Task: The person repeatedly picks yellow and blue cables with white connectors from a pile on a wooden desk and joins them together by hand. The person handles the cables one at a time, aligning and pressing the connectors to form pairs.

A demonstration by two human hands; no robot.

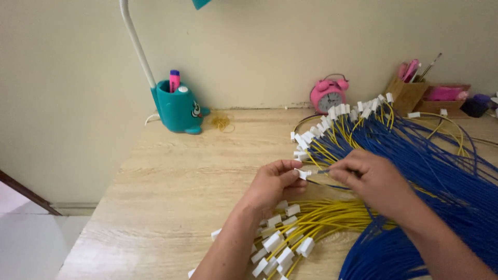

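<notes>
My left hand [272, 184] pinches a small white plastic connector [302, 173] between thumb and fingers. My right hand [371, 179] pinches a blue wire [322, 171] whose tip meets that connector. A big bundle of blue wires [441, 166] with white connectors fans out to the right. Below my hands lies a bundle of yellow wires [316, 220] ending in several white connectors [280, 249].
A light wooden table [187, 176] stands against a cream wall. At the back are a teal pen holder with lamp stem [178, 109], yellow rubber bands [221, 122], a pink alarm clock [328, 96] and a wooden organiser [415, 96] with pink items.
</notes>
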